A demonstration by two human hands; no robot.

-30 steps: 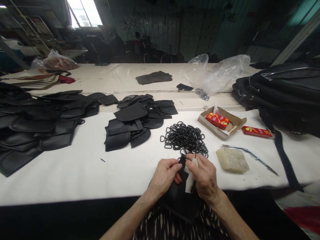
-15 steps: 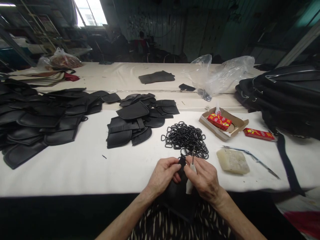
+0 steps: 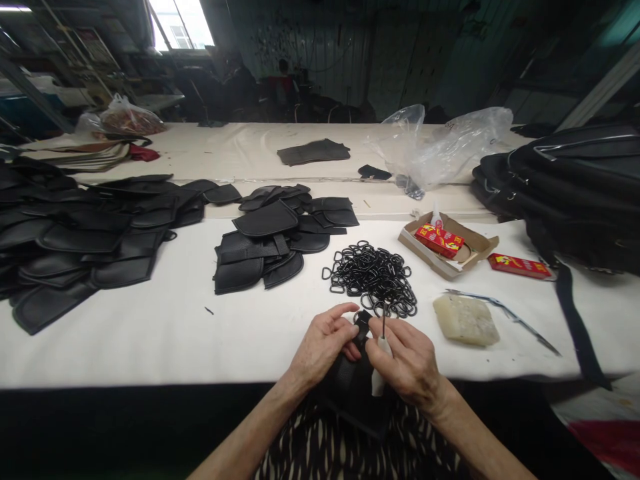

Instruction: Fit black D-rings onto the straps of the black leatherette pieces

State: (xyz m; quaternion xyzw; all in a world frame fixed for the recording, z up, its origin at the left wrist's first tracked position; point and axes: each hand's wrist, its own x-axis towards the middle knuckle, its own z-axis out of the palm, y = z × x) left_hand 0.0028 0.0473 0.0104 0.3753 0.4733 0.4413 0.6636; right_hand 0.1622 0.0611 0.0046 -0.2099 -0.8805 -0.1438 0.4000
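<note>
My left hand (image 3: 323, 343) pinches the strap end of a black leather piece (image 3: 350, 393) that hangs over my lap at the table's front edge. A black ring (image 3: 361, 317) sits at the strap end, by my left fingertips. My right hand (image 3: 406, 353) is closed round a white-handled awl (image 3: 382, 347), its thin metal tip pointing up, while its thumb and forefinger are at the strap's right side. Just beyond both hands lies a heap of black D-rings (image 3: 373, 270).
Black leather pieces (image 3: 255, 257) lie in piles at centre and left. To the right are a cardboard box (image 3: 450, 267), a yellowish block (image 3: 465, 321), metal tweezers (image 3: 520, 323) and a black bag (image 3: 575, 193). Clear plastic bags (image 3: 450, 147) lie farther back.
A ring now shows at the strap end between my hands. My left forefinger has lifted and stretched over it, and the awl's handle has shifted slightly.
</note>
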